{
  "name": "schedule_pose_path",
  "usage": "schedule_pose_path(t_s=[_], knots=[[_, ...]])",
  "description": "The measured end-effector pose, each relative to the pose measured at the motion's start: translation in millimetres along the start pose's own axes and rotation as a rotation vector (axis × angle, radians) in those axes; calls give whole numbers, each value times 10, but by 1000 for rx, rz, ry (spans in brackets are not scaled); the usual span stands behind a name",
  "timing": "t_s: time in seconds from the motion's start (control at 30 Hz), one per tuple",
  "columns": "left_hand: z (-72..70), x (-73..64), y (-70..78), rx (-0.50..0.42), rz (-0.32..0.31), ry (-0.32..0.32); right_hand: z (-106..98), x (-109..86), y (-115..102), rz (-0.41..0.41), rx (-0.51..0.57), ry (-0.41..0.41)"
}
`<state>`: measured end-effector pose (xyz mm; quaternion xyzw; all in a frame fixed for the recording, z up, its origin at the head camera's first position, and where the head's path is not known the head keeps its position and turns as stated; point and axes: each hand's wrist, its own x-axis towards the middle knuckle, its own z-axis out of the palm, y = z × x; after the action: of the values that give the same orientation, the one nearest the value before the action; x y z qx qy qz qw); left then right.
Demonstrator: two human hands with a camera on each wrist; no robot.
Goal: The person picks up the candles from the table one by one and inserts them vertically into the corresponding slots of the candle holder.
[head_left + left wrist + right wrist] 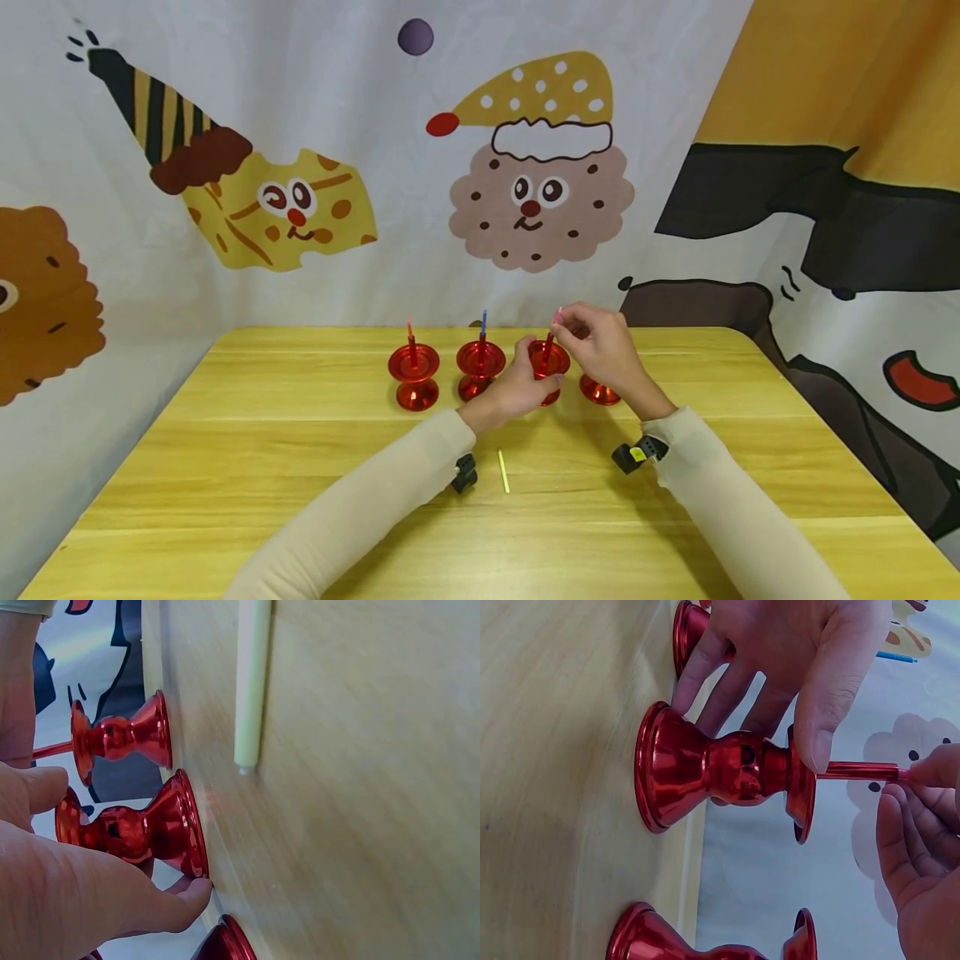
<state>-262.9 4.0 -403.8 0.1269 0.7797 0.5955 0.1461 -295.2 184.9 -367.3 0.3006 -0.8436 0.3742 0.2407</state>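
Observation:
In the head view, several shiny red candle holders stand in a row. My left hand (517, 387) grips the third holder (671, 765) from the left, its thumb at the dish and its fingers behind the body. Above that dish, my right hand (603, 342) pinches a pink candle (904, 774) at the mouth of the holder's upright tube (855, 771). Most of the pink candle is hidden by the fingers and the tube. Under my right hand stands the rightmost holder (600, 392), its upper part covered in the head view.
The leftmost holder (417, 392) carries a pinkish-red candle (410, 327), and the second holder (471, 387) a blue candle (483, 322). A pale yellow candle (504, 472) lies on the wooden table (300, 467) between my forearms. A cartoon-printed curtain (405, 208) hangs behind.

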Motion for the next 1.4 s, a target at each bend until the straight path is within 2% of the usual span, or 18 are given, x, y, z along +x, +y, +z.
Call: schedule_pose_path(t_s=[0.33,0.6,0.77,0.9,1.03,1.17,1.27,1.4], knots=[[-10,-12,16,0,4,1,-3,12,9,-57,-56,-26],[-1,0,-1,0,-4,-8,-53,-51,8,-4,-36,-9],[-6,1,-11,8,-8,-12,-152,-185,-110,46,-21,-2],[-13,2,-22,20,-6,-7,-212,-339,-275,54,1,-93],[-17,0,-39,11,0,-7,-178,-513,-406,29,51,-249],[-7,0,-47,12,11,3,-55,-702,-483,25,94,-422],[4,3,-50,13,10,18,69,-823,-533,36,125,-523],[13,6,-57,-1,-2,24,218,-907,-605,43,151,-578]])
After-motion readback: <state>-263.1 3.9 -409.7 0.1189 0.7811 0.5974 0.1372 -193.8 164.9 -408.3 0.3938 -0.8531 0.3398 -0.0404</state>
